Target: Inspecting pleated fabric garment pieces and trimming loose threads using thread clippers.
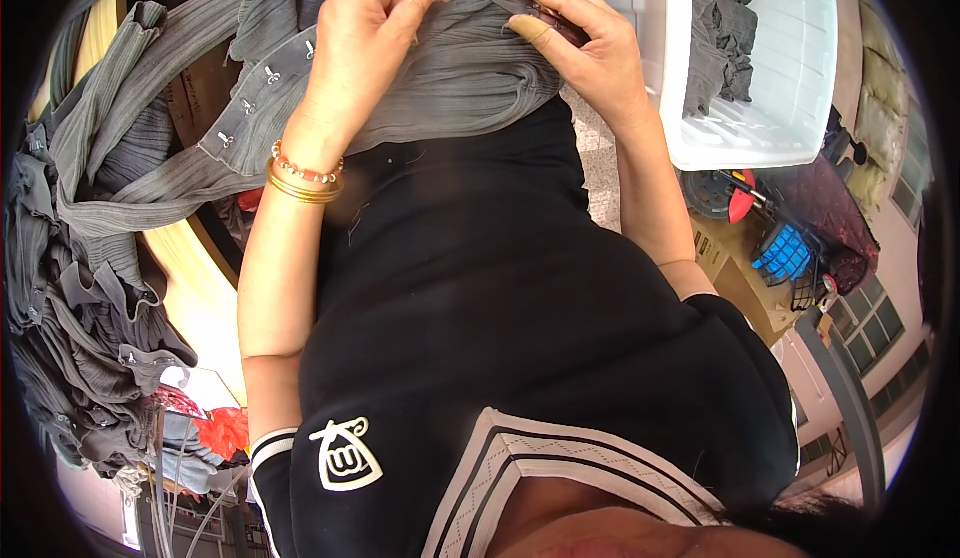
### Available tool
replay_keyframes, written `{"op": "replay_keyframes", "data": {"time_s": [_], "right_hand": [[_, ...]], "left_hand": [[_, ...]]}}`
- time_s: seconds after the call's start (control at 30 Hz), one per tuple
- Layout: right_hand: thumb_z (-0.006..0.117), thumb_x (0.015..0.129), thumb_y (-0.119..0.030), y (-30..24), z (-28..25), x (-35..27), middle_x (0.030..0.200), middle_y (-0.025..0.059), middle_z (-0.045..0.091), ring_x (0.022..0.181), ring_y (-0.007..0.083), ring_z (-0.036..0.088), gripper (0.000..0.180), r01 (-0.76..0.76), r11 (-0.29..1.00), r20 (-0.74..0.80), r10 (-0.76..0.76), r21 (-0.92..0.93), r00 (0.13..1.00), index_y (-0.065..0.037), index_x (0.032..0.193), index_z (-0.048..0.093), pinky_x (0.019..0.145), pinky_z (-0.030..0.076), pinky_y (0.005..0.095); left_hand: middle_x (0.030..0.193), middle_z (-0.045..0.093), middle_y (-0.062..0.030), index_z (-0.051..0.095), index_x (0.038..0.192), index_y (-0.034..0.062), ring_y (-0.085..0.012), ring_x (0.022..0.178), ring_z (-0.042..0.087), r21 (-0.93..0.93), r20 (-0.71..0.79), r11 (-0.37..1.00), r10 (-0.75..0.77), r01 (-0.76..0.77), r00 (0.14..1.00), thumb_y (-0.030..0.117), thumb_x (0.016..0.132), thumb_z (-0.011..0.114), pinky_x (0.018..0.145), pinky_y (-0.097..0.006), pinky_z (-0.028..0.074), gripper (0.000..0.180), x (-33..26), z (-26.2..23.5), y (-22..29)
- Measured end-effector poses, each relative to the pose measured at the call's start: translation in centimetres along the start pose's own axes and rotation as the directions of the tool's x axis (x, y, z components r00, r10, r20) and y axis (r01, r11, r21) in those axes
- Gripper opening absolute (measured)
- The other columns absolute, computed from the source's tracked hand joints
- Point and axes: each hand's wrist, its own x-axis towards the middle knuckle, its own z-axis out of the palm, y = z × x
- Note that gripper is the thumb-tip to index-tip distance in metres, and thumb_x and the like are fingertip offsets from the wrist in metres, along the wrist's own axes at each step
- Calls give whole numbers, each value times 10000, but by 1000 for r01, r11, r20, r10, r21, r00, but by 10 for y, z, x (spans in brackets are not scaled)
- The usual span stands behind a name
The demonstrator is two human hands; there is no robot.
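A grey pleated garment (440, 108) lies over my lap. Along its smooth band (295, 68) runs a row of small metal hooks. My left hand (372, 33) is above the band, thumb and forefinger pinched together at its edge; what is between the fingertips is too small to tell. On the other side, my right hand (595, 53) grips a dark fold of the same garment between thumb and fingers. A bead bracelet and gold bangles (305, 180) circle my left wrist.
More grey pleated garments (80, 348) are heaped on the left, over a pale wooden surface (195, 288). At the right stands a white plastic bin (790, 88) with grey garments (722, 38) inside. Below it are a blue basket (782, 255) and cardboard (735, 273).
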Motion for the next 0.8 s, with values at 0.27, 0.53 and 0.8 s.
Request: {"op": "replay_keyframes", "data": {"time_s": [0.27, 0.53, 0.8], "right_hand": [[820, 858, -171, 7, 3, -7, 785, 16, 589, 654, 104, 550, 316, -16, 996, -64, 10, -87, 998, -112, 1163, 761, 619, 464, 254], [828, 848, -179, 9, 11, -10, 794, 19, 603, 703, 106, 605, 312, -52, 996, -120, 43, -78, 992, -111, 1144, 757, 644, 500, 255], [829, 829, -195, 13, 12, -10, 839, 19, 648, 695, 138, 616, 307, 25, 993, -134, -40, -115, 990, -136, 1124, 768, 637, 515, 277]], "left_hand": [[913, 615, -14, 715, 1047, 93, -146, 642, 557, 530, 30, 811, 275, -248, 961, 181, 888, 779, 639, -296, 490, 193, -2, 12, 13], [881, 610, -18, 718, 981, 73, -134, 641, 549, 528, 62, 812, 256, -250, 965, 171, 892, 771, 635, -294, 488, 142, 5, 10, 10], [900, 656, -7, 708, 968, 49, -84, 603, 519, 397, 39, 868, 308, -298, 951, 88, 890, 763, 571, -246, 443, 103, 1, 5, 12]]}}
